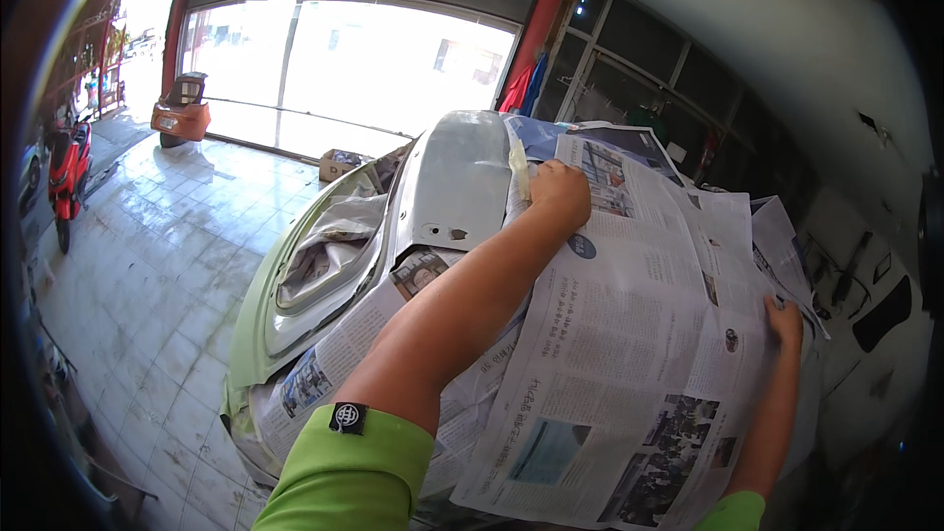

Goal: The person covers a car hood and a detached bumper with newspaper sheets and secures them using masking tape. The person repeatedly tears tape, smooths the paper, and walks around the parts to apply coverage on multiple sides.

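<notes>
A large newspaper sheet (629,334) spreads over a vehicle body covered in other papers. My left hand (560,192) is closed at the sheet's left edge, fingers curled beside a pale strip of masking tape (518,162). That strip runs along the border of a smooth grey body panel (457,182). At the sheet's right edge, my right hand (784,320) grips the paper with the thumb on top; its other fingers are partly hidden. Both forearms reach up from the lower edge in green sleeves.
Left of the panel is a pale green door frame (280,305) with crumpled covering (329,246) in its opening. A red motorbike (67,172) and an orange bumper-like part (180,116) stand on the tiled floor. A cardboard box (339,162) sits behind the vehicle.
</notes>
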Motion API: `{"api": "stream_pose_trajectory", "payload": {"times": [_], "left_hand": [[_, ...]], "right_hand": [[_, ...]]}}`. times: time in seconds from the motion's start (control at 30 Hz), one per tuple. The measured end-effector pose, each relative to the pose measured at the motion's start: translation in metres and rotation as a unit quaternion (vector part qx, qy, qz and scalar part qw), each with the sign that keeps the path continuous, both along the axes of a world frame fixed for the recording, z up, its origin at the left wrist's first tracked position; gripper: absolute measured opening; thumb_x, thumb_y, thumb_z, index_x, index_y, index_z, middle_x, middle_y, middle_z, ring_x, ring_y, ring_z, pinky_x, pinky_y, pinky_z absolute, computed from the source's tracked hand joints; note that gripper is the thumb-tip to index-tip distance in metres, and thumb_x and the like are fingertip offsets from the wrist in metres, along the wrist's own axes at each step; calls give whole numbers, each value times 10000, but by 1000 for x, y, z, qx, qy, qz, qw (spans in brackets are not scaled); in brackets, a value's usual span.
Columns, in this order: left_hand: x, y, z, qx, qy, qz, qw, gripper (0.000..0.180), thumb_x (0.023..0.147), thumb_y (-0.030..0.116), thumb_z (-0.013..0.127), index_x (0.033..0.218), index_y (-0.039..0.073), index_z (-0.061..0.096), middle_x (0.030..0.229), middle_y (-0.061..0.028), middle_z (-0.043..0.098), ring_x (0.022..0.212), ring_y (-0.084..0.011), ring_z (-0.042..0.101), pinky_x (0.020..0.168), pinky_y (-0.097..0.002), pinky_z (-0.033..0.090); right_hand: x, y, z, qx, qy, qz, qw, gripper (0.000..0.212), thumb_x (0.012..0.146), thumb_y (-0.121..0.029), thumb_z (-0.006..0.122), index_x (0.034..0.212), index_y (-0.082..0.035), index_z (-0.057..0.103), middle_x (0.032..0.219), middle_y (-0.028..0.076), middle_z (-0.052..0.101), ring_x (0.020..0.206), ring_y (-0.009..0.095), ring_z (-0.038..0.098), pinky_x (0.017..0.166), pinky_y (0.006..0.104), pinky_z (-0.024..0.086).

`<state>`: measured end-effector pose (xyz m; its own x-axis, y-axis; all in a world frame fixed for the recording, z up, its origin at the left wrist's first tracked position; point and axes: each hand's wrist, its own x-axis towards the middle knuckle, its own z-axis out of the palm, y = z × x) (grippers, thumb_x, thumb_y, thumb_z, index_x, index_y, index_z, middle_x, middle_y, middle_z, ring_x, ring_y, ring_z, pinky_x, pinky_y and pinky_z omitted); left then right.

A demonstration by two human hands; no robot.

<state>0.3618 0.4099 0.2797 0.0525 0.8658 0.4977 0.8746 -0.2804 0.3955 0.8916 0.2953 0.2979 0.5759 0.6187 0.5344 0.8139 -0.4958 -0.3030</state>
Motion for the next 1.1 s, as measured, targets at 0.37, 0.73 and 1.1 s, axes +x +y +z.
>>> {"api": "stream_pose_trajectory", "payload": {"times": [0.37, 0.73, 1.1], "left_hand": [[-43, 68, 29, 94, -124, -62, 986, 339, 787, 83, 698, 1111, -1, 754, 1139, -239, 724, 1092, -390, 693, 972, -423, 546], [-46, 92, 1, -75, 41, 62, 994, 894, 926, 654, 591, 1519, 2, 445, 1544, -190, 488, 1504, -372, 342, 1212, -558, 266], [-42, 111, 12, -157, 125, 19, 980, 937, 941, 774, 401, 1581, 90, 382, 1649, -153, 338, 1565, -361, 200, 1224, -644, 90]], "right_hand": [[-27, 63, 58, 171, -46, 71, 982, 328, 815, -163, 809, 1133, -130, 738, 1223, 142, 716, 1113, 355, 691, 918, 455, 545], [-186, 75, 71, 205, -156, 255, 932, 450, 891, -318, 764, 1257, -63, 705, 1223, 181, 703, 1169, 374, 646, 1021, 470, 495], [-240, 52, -20, -10, -210, 319, 924, 555, 987, -505, 549, 1312, -80, 698, 1174, 218, 695, 1134, 366, 594, 1015, 464, 477]]}}
